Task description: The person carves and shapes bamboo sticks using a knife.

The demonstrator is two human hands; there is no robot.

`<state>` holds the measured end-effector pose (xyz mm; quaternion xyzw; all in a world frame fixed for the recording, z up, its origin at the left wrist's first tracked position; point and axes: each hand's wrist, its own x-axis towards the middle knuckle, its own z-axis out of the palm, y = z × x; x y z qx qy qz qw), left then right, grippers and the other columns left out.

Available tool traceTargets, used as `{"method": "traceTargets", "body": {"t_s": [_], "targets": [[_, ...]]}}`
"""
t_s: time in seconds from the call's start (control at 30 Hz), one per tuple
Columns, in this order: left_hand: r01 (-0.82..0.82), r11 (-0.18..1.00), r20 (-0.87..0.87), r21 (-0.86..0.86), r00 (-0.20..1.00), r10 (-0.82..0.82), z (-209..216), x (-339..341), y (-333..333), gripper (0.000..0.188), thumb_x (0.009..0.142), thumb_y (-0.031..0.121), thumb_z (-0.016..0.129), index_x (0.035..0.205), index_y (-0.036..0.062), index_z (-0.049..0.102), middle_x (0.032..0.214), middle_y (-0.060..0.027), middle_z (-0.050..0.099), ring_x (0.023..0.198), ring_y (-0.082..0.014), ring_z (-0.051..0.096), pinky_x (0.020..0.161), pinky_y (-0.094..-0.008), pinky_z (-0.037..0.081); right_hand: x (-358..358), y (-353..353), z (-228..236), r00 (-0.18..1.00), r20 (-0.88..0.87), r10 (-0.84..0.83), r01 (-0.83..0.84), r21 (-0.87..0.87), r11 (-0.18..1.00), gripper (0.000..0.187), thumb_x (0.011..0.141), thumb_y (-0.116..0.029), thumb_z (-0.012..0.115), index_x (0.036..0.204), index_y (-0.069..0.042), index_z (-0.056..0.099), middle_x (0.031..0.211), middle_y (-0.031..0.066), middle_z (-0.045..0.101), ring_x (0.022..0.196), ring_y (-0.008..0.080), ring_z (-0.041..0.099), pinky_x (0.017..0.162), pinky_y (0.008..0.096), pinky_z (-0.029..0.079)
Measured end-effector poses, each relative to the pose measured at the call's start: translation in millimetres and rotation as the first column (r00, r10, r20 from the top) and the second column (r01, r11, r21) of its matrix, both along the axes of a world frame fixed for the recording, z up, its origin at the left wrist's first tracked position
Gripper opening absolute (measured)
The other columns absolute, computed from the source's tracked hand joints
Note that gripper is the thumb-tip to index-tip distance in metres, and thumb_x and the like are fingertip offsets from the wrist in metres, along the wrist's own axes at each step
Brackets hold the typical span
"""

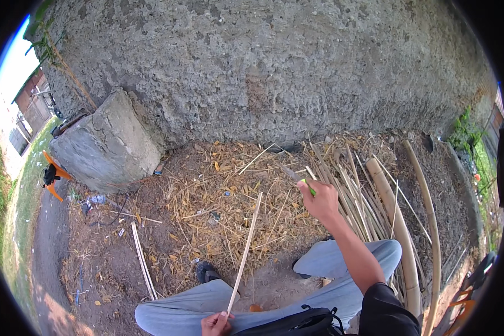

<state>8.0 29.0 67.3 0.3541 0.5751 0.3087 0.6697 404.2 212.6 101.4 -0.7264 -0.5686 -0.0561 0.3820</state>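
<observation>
My left hand (215, 323) is at the bottom, near my lap. Its fingers are closed on the lower end of a thin pale bamboo strip (246, 252), which slants up and away over the littered ground. Out ahead and to the right, my right hand (321, 200) grips a knife (293, 174) by its green handle, the blade pointing up and to the left. Blade and strip are apart. Just beyond my right hand lies a pile of split bamboo strips (350, 193).
Thick bamboo poles (395, 218) lie right of my knee. A rough concrete wall (297, 73) rises in front. A concrete block (109, 148) stands at the left, with an orange-and-black object (53, 175) beside it. More pale strips (143, 260) lie left of my leg.
</observation>
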Motion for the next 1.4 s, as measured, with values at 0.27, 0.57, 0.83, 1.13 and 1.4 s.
{"method": "traceTargets", "body": {"t_s": [0.27,0.57,0.83,1.13,1.4], "targets": [[0.037,0.997,-0.001,-0.064,0.999,-0.037,3.6,5.2,9.8,0.031,0.101,0.031,0.052,0.078,0.0125,0.056,0.055,0.0066,0.04,0.046,-0.0046,0.034,0.042,-0.0235,0.026,-52.2,-39.2,-9.3,0.759,-0.629,0.169,-0.3,-0.108,0.948,0.04,0.1,-0.033,0.057,0.097,0.003,0.071,0.056,-0.0038,0.046,0.05,0.0045,0.039,0.045,0.0288,0.034],[0.071,0.978,-0.226,0.194,0.974,-0.026,-6.5,32.0,31.8,0.025,0.099,0.027,0.056,0.092,0.0058,0.068,0.058,0.0054,0.049,0.049,-0.0031,0.041,0.044,-0.0211,0.031,-103.9,-107.8,-49.1,0.646,-0.684,0.34,-0.422,0.052,0.905,0.033,0.097,-0.03,0.06,0.106,0.0,0.07,0.064,0.0026,0.059,0.05,0.0135,0.051,0.048,0.0293,0.041],[0.089,0.988,-0.071,0.127,0.994,-0.081,-9.2,41.5,51.1,0.031,0.102,0.024,0.053,0.099,-0.0022,0.069,0.059,0.0033,0.051,0.048,-0.0025,0.041,0.043,-0.0209,0.031,-138.0,-139.1,-49.8,0.783,-0.258,0.567,-0.58,0.03,0.814,0.022,0.086,-0.021,0.071,0.099,-0.004,0.072,0.07,0.0089,0.066,0.049,0.0229,0.061,0.044,0.0351,0.048],[0.281,0.945,0.144,0.165,0.941,-0.305,-2.4,28.1,71.8,0.035,0.105,0.018,0.043,0.125,-0.0084,0.054,0.064,-0.0003,0.047,0.057,-0.0083,0.042,0.054,-0.0243,0.038,-128.0,-131.0,-61.9,0.792,-0.537,0.292,-0.379,-0.057,0.924,0.023,0.089,-0.023,0.069,0.097,-0.001,0.072,0.071,0.0148,0.066,0.051,0.0278,0.062,0.049,0.0361,0.047],[0.301,0.947,0.078,0.111,0.947,-0.311,-13.8,37.8,72.2,0.033,0.104,0.018,0.046,0.125,-0.0061,0.057,0.064,0.0006,0.046,0.057,-0.0082,0.043,0.054,-0.0244,0.037,-149.3,-122.3,-46.8,0.423,-0.895,0.141,-0.424,-0.058,0.904,0.028,0.088,-0.02,0.073,0.102,0.004,0.071,0.072,0.0032,0.066,0.068,0.0066,0.056,0.062,0.0259,0.048]]}}
